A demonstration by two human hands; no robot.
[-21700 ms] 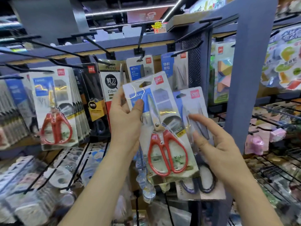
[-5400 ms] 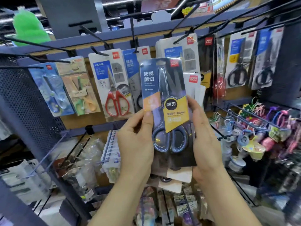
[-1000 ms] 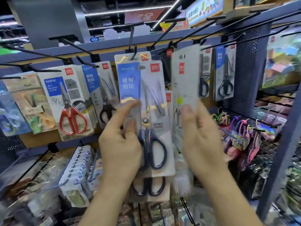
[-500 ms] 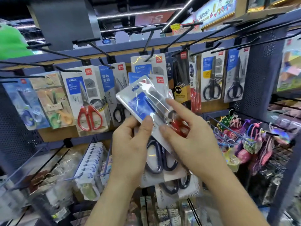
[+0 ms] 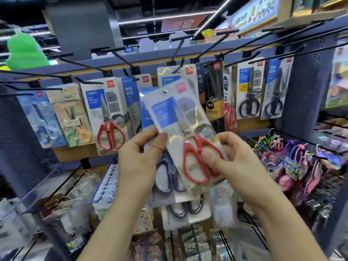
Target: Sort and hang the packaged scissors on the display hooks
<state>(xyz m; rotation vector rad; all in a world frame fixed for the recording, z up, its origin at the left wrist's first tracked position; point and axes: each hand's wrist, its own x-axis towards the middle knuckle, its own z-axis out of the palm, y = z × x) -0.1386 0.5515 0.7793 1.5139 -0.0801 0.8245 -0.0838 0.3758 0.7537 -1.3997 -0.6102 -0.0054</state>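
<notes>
A pack of red-handled scissors (image 5: pixel 175 117) with a blue label is tilted leftward in front of the display. My right hand (image 5: pixel 231 159) pinches its lower part, thumb on the red handles. My left hand (image 5: pixel 139 157) grips a stack of dark-handled scissor packs (image 5: pixel 165 178) behind it, thumb on the red pack's edge. More packs hang from black hooks (image 5: pixel 178 53) along the rail: a red-handled pack (image 5: pixel 107 113) at left, black-handled packs (image 5: pixel 248 91) at right.
Perforated blue panels (image 5: pixel 305 87) flank the bay. Children's scissors (image 5: pixel 43 119) hang far left. Long bare hooks (image 5: pixel 293 38) jut out overhead. Colourful trinkets (image 5: pixel 301 159) hang on wire hooks at right, and bagged goods (image 5: pixel 66 210) fill the lower rows.
The red-handled pack has swung from nearly flat to more upright, facing me. My right hand slid down to its handles. The view shifted slightly left.
</notes>
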